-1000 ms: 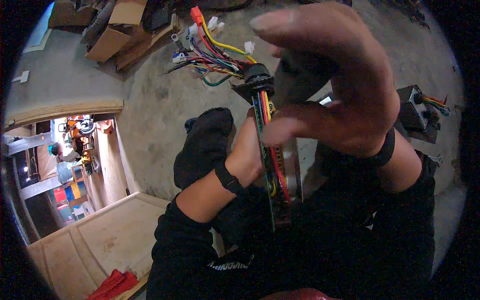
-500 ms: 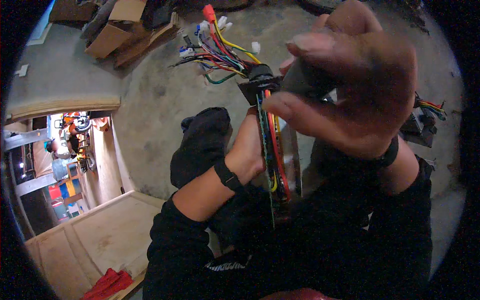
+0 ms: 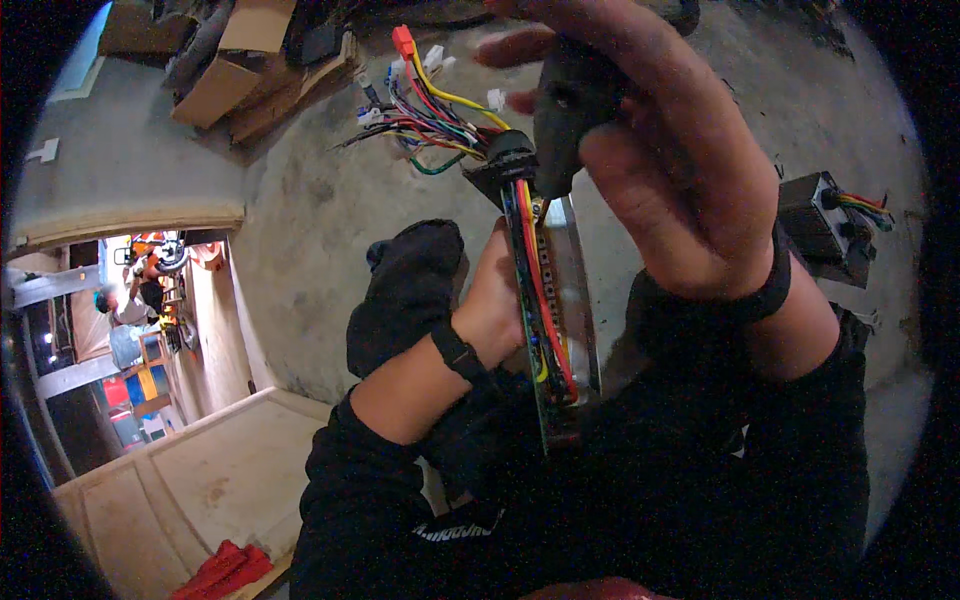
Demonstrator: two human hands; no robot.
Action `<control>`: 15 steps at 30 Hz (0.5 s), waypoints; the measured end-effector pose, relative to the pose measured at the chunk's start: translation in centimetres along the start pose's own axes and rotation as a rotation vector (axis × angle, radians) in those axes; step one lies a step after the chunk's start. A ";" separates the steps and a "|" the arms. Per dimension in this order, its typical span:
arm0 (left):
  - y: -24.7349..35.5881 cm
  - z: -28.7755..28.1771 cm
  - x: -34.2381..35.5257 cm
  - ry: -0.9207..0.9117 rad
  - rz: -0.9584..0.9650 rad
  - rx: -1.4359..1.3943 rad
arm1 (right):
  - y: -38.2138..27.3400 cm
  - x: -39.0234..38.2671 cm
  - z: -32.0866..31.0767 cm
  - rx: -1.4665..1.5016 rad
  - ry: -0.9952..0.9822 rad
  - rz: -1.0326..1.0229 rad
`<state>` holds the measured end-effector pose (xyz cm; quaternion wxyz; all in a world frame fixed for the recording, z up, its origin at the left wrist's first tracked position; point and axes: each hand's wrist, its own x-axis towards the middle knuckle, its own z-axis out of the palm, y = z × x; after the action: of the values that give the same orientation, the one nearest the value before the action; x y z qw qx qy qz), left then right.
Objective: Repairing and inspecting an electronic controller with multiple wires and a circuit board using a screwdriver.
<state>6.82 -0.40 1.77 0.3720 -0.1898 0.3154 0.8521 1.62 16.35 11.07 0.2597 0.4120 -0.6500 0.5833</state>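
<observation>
A long narrow circuit board [image 3: 548, 290] stands on edge before me, with red, yellow and black wires along it and a metal strip on its right side. My left hand [image 3: 492, 310] grips it from the left, its fingers hidden behind. The wires pass through a black rubber grommet [image 3: 511, 150] in an end plate and fan out as a wire bundle [image 3: 440, 120] with white, blue and red connectors. Above the board's upper end, my right hand [image 3: 690, 170] holds a dark, blurred object [image 3: 578, 110], its kind unclear, with fingers loosely around it.
A finned metal controller box [image 3: 815, 225] with coloured wires lies on the concrete floor at right. Cardboard boxes [image 3: 225, 75] are piled at far left. A wooden panel [image 3: 190, 470] with a red cloth [image 3: 225, 570] is at lower left. Through a doorway, a person [image 3: 130, 300] is near a motorcycle.
My right hand has shifted slightly left and turned, its fingers spreading more and showing the dark object. The board tilts a little, and my left hand keeps its grip.
</observation>
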 end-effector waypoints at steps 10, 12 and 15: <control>0.4 1.9 -0.2 0.126 -0.025 0.119 | 0.0 -0.6 -1.2 -0.060 -0.019 -0.011; 0.5 2.3 -0.4 0.135 -0.108 0.088 | 0.1 -0.4 -1.1 -0.089 -0.007 -0.027; 0.3 1.8 0.0 0.111 0.008 0.084 | 0.4 0.4 -0.5 -0.120 0.027 -0.051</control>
<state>6.42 0.66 3.20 0.3580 -0.2200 0.3718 0.8278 1.01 16.73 11.26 0.3072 0.4043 -0.6697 0.5419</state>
